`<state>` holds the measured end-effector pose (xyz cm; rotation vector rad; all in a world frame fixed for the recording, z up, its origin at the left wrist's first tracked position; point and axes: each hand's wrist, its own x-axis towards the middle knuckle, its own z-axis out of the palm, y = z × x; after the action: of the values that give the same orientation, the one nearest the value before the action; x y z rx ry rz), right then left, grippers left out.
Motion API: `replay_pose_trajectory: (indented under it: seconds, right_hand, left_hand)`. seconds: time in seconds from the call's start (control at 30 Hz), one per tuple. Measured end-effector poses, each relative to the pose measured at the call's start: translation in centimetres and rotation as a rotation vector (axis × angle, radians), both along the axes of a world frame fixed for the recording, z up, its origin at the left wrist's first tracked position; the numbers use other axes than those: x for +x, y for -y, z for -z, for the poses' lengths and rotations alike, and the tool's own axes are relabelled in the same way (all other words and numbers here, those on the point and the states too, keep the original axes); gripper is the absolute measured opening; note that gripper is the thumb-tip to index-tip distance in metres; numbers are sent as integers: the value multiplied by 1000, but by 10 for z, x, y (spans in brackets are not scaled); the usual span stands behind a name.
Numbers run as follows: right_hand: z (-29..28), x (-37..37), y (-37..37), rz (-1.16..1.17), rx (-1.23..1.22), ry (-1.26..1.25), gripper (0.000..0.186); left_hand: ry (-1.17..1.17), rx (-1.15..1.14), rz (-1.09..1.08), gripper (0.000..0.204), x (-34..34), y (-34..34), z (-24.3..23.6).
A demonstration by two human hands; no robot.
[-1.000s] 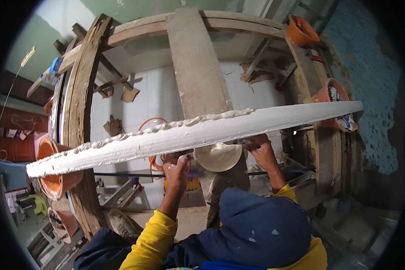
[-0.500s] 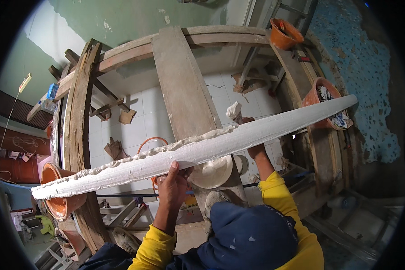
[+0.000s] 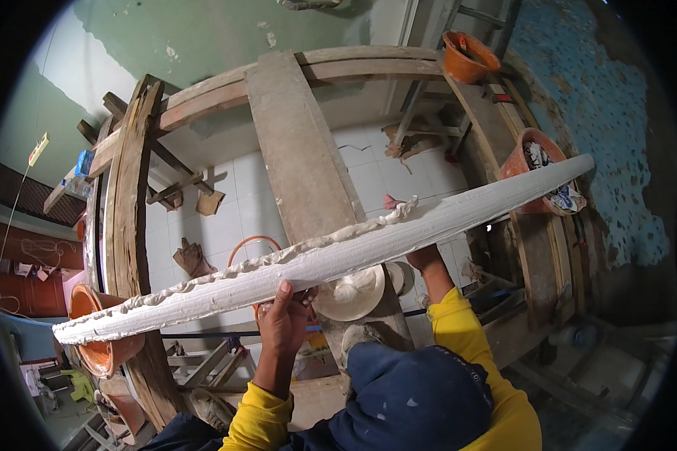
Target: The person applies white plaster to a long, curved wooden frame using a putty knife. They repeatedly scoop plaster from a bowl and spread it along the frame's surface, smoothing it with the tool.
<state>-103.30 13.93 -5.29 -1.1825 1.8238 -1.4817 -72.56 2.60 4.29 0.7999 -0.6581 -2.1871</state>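
A long white plaster moulding [image 3: 331, 259] slants across the view, its right end higher. Wet white plaster [image 3: 248, 264] runs in a lumpy bead along the far edge of its left and middle part. My left hand [image 3: 282, 323] grips the moulding near its middle, thumb on the near face and fingers curled underneath. My right hand [image 3: 424, 259] reaches under the moulding. Its fingertips show at the far edge, touching the end of the plaster bead; the moulding hides the rest of the fingers. A round pan of white plaster [image 3: 351, 297] rests below the moulding, between my arms.
Orange buckets stand at the left [image 3: 90, 301], at the right [image 3: 515, 161] and at the far right corner [image 3: 470, 60]. A wide wooden plank [image 3: 297, 143] and thick timber beams [image 3: 132, 203] form a scaffold above a white tiled floor [image 3: 233, 188]. A blue, flaking wall [image 3: 587, 113] rises at right.
A lump of wet plaster that my right hand held above the far edge is now against that edge, lengthening the bead rightward. My left hand keeps its hold on the moulding.
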Motion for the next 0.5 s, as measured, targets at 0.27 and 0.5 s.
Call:
replay_pose_trajectory:
  seconds: [0.27,0.5]
  right_hand:
    - [-16,-18,-15,62,-65,-345,45]
    - [7,-37,-27,116,-244,295,38]
  left_hand:
    - [-46,-25,30,48,2,1,3]
    - [-65,-72,64,47,6,4,6]
